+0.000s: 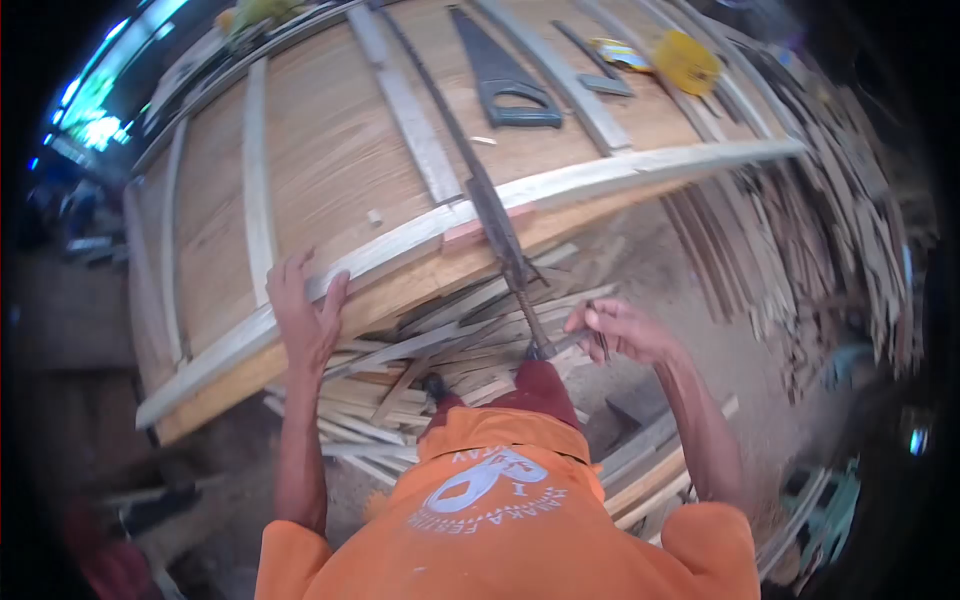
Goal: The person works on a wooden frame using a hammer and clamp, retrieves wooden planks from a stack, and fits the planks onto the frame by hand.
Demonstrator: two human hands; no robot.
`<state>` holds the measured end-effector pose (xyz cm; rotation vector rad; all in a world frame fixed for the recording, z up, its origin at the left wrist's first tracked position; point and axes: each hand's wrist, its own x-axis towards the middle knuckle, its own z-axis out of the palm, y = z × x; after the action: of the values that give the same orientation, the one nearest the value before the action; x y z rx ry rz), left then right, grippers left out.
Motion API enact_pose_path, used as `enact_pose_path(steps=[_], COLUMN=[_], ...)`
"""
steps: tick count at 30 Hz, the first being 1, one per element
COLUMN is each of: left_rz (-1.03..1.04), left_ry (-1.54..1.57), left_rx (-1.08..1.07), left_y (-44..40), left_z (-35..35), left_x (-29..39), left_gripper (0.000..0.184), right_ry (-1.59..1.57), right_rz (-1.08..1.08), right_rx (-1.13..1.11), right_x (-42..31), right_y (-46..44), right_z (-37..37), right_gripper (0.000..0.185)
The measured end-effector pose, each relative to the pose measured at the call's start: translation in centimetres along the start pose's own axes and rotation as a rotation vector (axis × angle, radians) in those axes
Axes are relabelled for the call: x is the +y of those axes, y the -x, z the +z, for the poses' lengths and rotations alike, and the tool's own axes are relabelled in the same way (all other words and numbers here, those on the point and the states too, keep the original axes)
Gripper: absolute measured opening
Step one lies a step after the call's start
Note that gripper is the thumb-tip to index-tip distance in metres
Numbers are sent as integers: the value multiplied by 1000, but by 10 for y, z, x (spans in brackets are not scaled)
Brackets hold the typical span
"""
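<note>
A long metal bar clamp lies across a wooden panel with pale battens. Its screw end sticks out past the panel's near edge, over my legs. My right hand is closed around the handle at the end of that screw, the fingers bent. My left hand rests on the pale edge strip of the panel, thumb and fingers apart. A small reddish wood block sits by the clamp's jaw at the edge.
On the panel lie a handsaw, a hammer-like tool, a yellow container and a small yellow-white packet. Loose wood strips cover the floor beneath the panel. Stacked timber stands at the right.
</note>
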<state>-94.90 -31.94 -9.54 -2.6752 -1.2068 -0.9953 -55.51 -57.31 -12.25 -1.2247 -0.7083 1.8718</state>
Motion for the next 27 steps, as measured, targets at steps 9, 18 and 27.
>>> enact_pose_path(steps=[9,18,27], left_rz=[-665,-158,-43], left_ry=[577,355,739], left_rx=[-126,-215,-312], left_y=[3,-77,-59], left_z=[17,48,161], left_x=[201,229,166], left_gripper=[39,64,76], right_ry=[-744,-1260,-205], right_rz=[57,31,-259], right_rx=[-307,-644,67], right_x=[37,72,29], right_y=[-35,-80,-39], right_z=[-24,42,65], right_gripper=[97,77,57])
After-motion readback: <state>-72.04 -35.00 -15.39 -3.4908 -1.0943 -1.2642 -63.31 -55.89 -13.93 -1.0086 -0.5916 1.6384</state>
